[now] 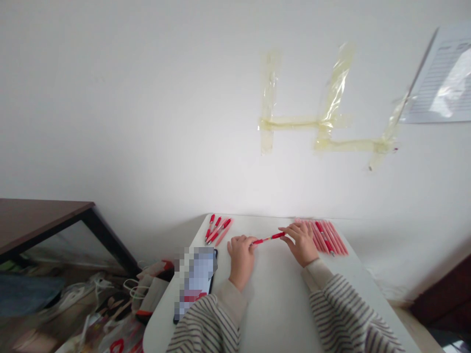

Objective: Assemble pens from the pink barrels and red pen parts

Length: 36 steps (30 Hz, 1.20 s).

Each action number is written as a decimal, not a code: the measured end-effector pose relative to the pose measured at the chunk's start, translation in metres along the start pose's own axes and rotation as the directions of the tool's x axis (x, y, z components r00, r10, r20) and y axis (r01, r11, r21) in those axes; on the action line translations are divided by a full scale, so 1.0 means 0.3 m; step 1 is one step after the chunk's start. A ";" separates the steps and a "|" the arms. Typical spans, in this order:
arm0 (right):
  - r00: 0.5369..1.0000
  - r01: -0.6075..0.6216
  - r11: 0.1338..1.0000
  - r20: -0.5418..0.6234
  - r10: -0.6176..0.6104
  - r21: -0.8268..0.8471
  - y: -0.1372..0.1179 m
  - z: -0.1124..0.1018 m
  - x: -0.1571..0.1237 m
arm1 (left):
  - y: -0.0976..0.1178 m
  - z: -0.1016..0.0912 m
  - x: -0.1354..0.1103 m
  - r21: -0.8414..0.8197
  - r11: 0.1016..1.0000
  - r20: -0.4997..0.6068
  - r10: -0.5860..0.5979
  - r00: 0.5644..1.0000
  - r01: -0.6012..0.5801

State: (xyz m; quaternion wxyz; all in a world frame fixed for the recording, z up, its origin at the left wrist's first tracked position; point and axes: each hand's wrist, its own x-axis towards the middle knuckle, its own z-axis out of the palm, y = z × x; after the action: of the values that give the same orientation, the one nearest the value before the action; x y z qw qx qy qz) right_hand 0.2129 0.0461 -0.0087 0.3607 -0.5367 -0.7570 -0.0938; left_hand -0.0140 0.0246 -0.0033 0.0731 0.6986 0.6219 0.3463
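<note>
A red pen [268, 239] lies almost level between both hands, just above the white table [279, 304]. My left hand [242, 257] is closed on its left end. My right hand [302, 241] pinches its right end with fingertips. Several finished red pens [218, 229] lie at the far left of the table. A row of several pink pen barrels [329, 237] lies at the far right, just beyond my right hand. Both arms wear striped sleeves.
A phone [196, 279] lies at the table's left edge. Left of the table, cluttered bags and cables [121, 304] cover the floor beside a dark wooden desk [40, 220]. A white wall with tape strips [324, 127] and a paper sheet [445, 78] rises behind.
</note>
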 end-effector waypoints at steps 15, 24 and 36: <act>0.999 -0.015 0.999 0.035 0.016 -0.037 -0.001 0.007 0.005 | 0.015 -0.015 -0.005 -0.031 0.999 0.022 -0.029 0.999 0.030; 0.992 -0.100 0.930 -0.040 0.122 0.353 0.024 0.045 0.002 | 0.008 -0.008 -0.007 -0.035 0.999 -0.044 -0.007 0.999 0.005; 0.776 -0.476 0.191 0.308 0.550 0.859 -0.061 0.081 0.021 | 0.035 -0.026 -0.019 -0.045 0.998 -0.051 0.044 0.998 -0.046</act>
State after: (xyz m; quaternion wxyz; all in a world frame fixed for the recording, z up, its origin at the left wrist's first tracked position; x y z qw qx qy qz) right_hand 0.1849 0.0562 -0.0177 0.6261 -0.4669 -0.4437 0.4394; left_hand -0.0098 0.0145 0.0060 0.0656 0.7016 0.5996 0.3794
